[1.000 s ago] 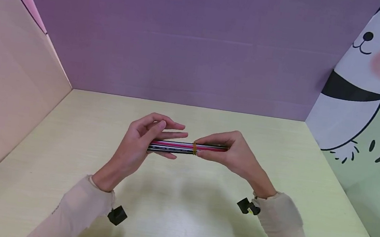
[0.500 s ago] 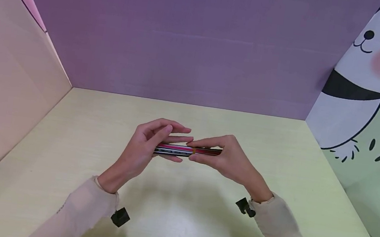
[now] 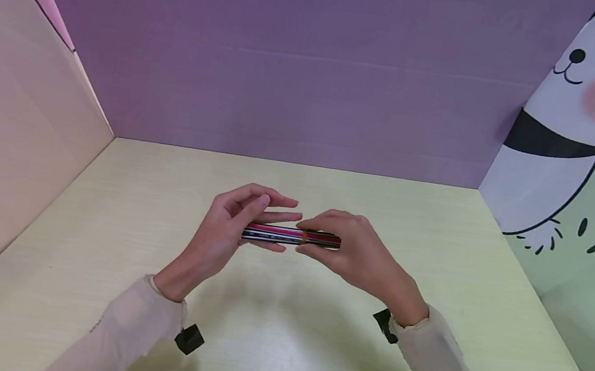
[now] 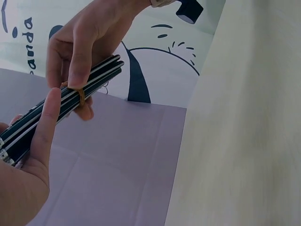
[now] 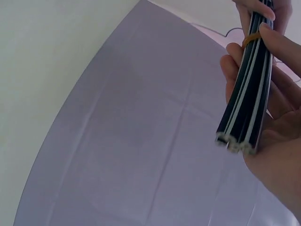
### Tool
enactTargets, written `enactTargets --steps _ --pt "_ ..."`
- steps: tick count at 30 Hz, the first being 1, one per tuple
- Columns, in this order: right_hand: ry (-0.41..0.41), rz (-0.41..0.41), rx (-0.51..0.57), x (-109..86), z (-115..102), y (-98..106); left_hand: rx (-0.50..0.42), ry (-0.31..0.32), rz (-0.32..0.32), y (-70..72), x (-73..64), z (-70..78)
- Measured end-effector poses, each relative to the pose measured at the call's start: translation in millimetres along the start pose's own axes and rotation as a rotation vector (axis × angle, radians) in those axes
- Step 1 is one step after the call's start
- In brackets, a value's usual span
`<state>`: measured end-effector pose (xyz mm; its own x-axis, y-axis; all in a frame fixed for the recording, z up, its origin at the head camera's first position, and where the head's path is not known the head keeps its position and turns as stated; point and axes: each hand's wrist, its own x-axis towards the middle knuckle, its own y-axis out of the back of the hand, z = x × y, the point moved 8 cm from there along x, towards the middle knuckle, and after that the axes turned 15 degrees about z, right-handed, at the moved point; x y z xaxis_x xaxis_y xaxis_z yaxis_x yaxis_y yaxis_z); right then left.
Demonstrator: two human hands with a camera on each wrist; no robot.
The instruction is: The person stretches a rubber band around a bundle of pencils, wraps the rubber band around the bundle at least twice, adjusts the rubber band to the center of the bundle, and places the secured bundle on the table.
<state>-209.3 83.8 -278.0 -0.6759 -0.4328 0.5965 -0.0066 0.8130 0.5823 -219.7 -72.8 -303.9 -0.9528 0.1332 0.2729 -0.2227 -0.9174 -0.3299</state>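
Observation:
A bundle of dark striped pencils [image 3: 271, 234], one showing pink in the head view, is held level above the table between both hands. A yellowish rubber band [image 5: 251, 38] wraps it near the middle. My left hand [image 3: 213, 243] holds the left end between thumb and fingers, with other fingers extended to the right. From the other side, my right hand [image 3: 363, 260] grips the bundle at the band, its thumb [image 4: 80, 70] pressed close to it in the left wrist view. The pale blunt pencil ends [image 5: 235, 143] show in the right wrist view.
The pale wooden table [image 3: 276, 346] lies beneath both hands. A purple wall [image 3: 299, 85] stands at the back, a pinkish panel [image 3: 11, 129] at the left and a panda-printed panel [image 3: 592, 262] at the right. Small black blocks hang at both cuffs.
Both hands have drawn closer together, the left shifting slightly right. The right fingers have slid left along the bundle and now cover more of the band and the right end.

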Motion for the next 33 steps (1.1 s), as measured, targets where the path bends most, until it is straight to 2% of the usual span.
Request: enactTargets --steps 3,7,15,17,25,29,33 --pt "0.056 -0.015 -0.067 -1.2 -3.2 -5.6 0.015 -0.010 0.004 -2.7 -0.7 -3.4" --pt "0.102 -0.006 -0.101 -1.6 -6.3 -9.1 0.024 -0.020 0.015 -2.7 -1.8 -6.0" --pt "0.209 0.017 -0.180 -3.1 -15.3 -13.8 -0.006 -0.001 0.038 -1.9 -1.8 -9.5" --pt "0.205 0.010 -0.202 -3.2 -14.6 -14.1 -0.006 -0.002 0.037 -1.8 -1.5 -9.8" --pt "0.102 -0.038 -0.312 -2.7 -0.7 -1.5 0.032 -0.002 0.023 -1.4 2.8 -13.1" --pt "0.095 -0.029 -0.289 -1.9 0.5 0.6 0.027 0.006 0.037 0.7 3.6 -15.8" --pt "0.136 -0.064 -0.244 -2.9 -3.3 -12.3 0.031 0.022 0.027 -2.0 1.2 -21.0"
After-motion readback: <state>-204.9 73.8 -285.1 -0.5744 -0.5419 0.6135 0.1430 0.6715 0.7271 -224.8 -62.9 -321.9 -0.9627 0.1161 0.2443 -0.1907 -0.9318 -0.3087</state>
